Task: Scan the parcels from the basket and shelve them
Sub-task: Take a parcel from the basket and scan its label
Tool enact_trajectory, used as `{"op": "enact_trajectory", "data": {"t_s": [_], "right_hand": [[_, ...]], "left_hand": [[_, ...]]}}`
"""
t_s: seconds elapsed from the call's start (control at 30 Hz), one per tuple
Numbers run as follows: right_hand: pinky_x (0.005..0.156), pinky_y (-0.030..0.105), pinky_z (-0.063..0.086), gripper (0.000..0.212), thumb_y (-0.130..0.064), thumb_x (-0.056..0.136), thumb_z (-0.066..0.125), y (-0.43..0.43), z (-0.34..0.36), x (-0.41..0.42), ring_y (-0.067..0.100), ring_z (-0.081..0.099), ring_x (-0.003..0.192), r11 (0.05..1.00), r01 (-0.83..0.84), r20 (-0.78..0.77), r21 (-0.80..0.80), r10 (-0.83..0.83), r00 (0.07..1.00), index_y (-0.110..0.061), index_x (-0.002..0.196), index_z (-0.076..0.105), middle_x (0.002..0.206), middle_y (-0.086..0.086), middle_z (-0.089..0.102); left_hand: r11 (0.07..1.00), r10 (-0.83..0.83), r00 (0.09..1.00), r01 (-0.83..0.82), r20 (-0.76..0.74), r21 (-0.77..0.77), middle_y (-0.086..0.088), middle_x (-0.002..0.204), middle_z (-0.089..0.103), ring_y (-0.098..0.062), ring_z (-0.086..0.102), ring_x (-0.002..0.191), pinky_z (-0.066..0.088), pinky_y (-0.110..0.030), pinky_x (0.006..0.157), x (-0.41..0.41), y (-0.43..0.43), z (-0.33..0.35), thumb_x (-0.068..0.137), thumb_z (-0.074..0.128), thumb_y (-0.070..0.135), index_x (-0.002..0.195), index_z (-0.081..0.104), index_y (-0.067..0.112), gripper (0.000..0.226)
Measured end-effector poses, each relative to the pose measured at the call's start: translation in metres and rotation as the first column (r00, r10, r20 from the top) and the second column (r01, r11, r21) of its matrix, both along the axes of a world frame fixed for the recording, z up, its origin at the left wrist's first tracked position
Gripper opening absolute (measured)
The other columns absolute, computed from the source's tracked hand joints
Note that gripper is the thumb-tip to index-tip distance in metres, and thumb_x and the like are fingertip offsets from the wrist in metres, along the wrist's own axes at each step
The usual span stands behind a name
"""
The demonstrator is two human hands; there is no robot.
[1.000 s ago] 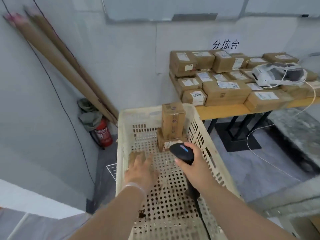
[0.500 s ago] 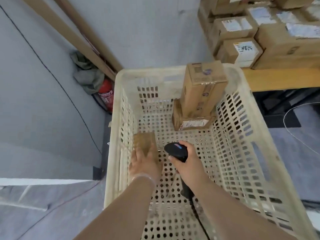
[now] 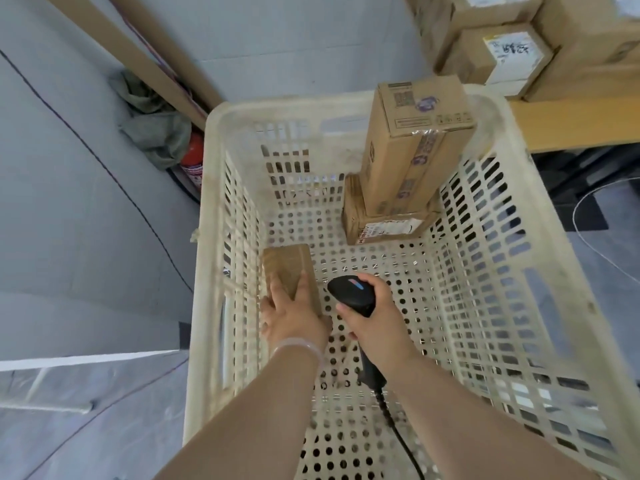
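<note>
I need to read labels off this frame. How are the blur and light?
Head view: soft even light, no hard shadows; motion blur smears the basket wall and the small parcel the left hand grips; the scanner in the right hand is sharper; the label on the flat parcel is unreadable.

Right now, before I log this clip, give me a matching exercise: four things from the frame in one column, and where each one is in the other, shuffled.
Things:
1. small parcel
2. scanner
3. tall parcel
4. extinguisher

Places:
A. upright on the flat parcel, at the far right corner
B. outside the basket, by the wall
C. gripped by the left hand, against the near left wall
D. held in the right hand, over the basket floor

Pairs: 1-C, 2-D, 3-A, 4-B
</note>
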State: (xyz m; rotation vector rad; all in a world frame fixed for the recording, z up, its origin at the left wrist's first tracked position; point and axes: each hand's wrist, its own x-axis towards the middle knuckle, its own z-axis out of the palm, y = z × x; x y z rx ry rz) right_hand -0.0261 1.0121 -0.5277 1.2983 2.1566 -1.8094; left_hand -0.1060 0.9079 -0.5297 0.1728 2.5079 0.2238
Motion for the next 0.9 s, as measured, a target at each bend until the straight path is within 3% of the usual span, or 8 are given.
{"op": "enact_trajectory", "data": {"t_s": [0.17,0.3,0.43,0.53,0.63,0.73,0.8,0.9], "right_hand": [[0.075,0.040,0.062,0.057,-0.026,0.088,0.075,0.003,0.021,0.009,0.008,0.069,0.080,0.985,0.156,-0.065,-0.068,-0.161,0.985,-0.036,0.135,0.046,0.110,-0.019,0.058],[0.087,0.046,0.057,0.050,-0.031,0.087,0.075,0.006,0.059,0.023,0.022,0.068,0.100,0.958,0.267,-0.117,-0.106,-0.279,0.953,-0.043,0.125,0.045,0.114,-0.015,0.060],[0.075,0.023,0.047,0.045,-0.039,0.087,0.073,0.005,0.112,0.045,0.003,0.060,0.100,0.938,0.344,-0.202,-0.043,-0.345,0.917,-0.054,0.117,0.043,0.111,-0.026,0.057],[0.085,0.030,0.050,0.041,-0.040,0.087,0.073,-0.006,0.147,0.066,0.006,0.060,0.102,0.912,0.410,-0.272,-0.021,-0.400,0.875,-0.054,0.116,0.047,0.114,-0.021,0.058],[0.077,0.022,0.049,0.040,-0.038,0.087,0.074,-0.030,0.183,0.094,0.001,0.061,0.099,0.877,0.481,-0.357,-0.002,-0.450,0.819,-0.063,0.105,0.048,0.114,-0.023,0.058],[0.071,0.015,0.048,0.044,-0.035,0.088,0.074,-0.057,0.215,0.125,-0.006,0.062,0.094,0.845,0.535,-0.432,0.021,-0.475,0.767,-0.061,0.113,0.049,0.117,-0.023,0.059],[0.081,0.022,0.051,0.045,-0.032,0.088,0.074,-0.076,0.233,0.147,0.001,0.062,0.103,0.821,0.569,-0.470,0.049,-0.484,0.738,-0.051,0.122,0.050,0.123,-0.016,0.059],[0.088,0.027,0.051,0.046,-0.030,0.089,0.074,-0.103,0.262,0.180,0.007,0.061,0.109,0.785,0.615,-0.523,0.073,-0.496,0.694,-0.055,0.117,0.048,0.125,-0.016,0.057]], "left_hand": [[0.950,0.053,0.999,-0.046,-0.014,0.307,0.022,0.157,-0.011,-0.030,0.012,0.144,0.028,-0.045,0.115,0.010,-0.009,0.021,0.084,0.062,0.044,0.150,0.014,0.058,0.082],[0.788,0.127,0.987,-0.161,0.099,0.594,0.034,0.150,0.001,-0.014,0.017,0.145,0.026,-0.033,0.116,0.022,-0.012,0.057,0.084,0.067,0.038,0.145,0.027,0.059,0.076],[0.709,0.069,0.991,-0.127,0.111,0.694,0.024,0.155,0.011,-0.004,0.025,0.132,0.024,-0.021,0.104,0.031,-0.014,0.105,0.083,0.071,0.037,0.142,0.028,0.062,0.077],[0.634,-0.016,0.996,-0.054,0.084,0.771,0.018,0.156,0.015,-0.002,0.021,0.134,0.021,-0.023,0.105,0.040,-0.024,0.137,0.081,0.073,0.036,0.139,0.031,0.061,0.075],[0.566,-0.114,0.991,0.010,0.067,0.825,0.018,0.158,0.016,0.005,0.018,0.128,0.018,-0.025,0.105,0.054,-0.043,0.169,0.080,0.073,0.042,0.138,0.032,0.065,0.075],[0.507,-0.234,0.970,0.064,0.067,0.859,0.018,0.158,0.018,-0.008,0.022,0.141,0.021,-0.036,0.117,0.073,-0.061,0.199,0.081,0.072,0.043,0.140,0.030,0.067,0.077],[0.459,-0.305,0.948,0.061,0.093,0.886,0.020,0.156,0.018,-0.014,0.024,0.142,0.025,-0.045,0.119,0.087,-0.072,0.218,0.083,0.072,0.038,0.139,0.028,0.068,0.078],[0.419,-0.398,0.903,0.024,0.160,0.908,0.022,0.155,0.017,-0.011,0.025,0.139,0.026,-0.043,0.117,0.112,-0.081,0.244,0.088,0.066,0.031,0.141,0.024,0.069,0.077]]}}
